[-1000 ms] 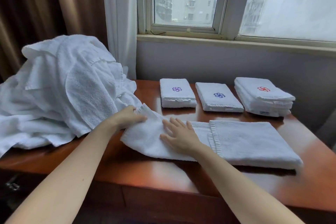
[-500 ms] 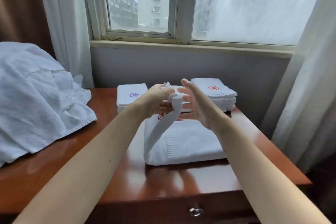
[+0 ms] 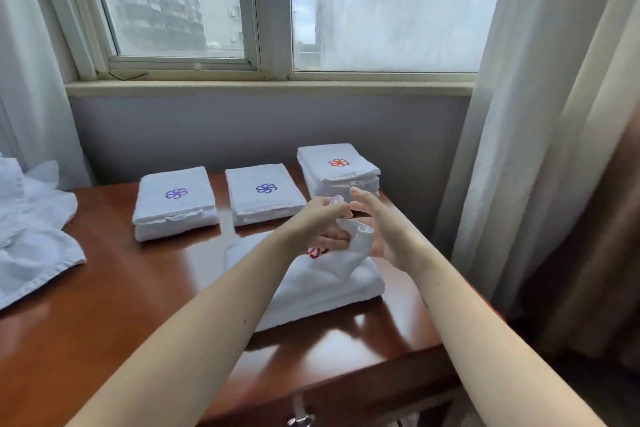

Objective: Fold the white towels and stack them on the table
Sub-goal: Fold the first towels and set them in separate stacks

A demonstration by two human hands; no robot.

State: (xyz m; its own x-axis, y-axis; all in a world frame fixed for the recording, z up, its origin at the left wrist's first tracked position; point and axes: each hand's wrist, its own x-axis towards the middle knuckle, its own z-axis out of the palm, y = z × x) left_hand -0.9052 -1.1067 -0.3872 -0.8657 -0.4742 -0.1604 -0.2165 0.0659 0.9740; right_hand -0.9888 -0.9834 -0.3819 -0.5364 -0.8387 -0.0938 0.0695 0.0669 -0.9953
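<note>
A half-folded white towel (image 3: 329, 284) lies on the reddish-brown wooden tabletop (image 3: 138, 288), towards its right front. One end of it is lifted off the lower layers, and part of a red emblem shows just beneath the lifted part. The left hand (image 3: 322, 220) has its fingers curled round this raised end, bunching the cloth in its grip. The right hand (image 3: 377, 232) is beside it with the palm turned towards the left hand and the fingers straight and together, lying against the raised fold without gripping it. Three folded lots stand in a row along the back edge under the window (image 3: 270, 10): a folded towel with a purple emblem (image 3: 175, 204) on the left, a folded towel with a blue emblem (image 3: 265, 198) in the middle, and a stack of folded towels with a red emblem (image 3: 337, 166) on the right, just behind the hands. A loose heap of unfolded white towels (image 3: 31, 236) spreads over the tabletop's left side. Pale curtains (image 3: 512, 114) hang on either side of the window.
</note>
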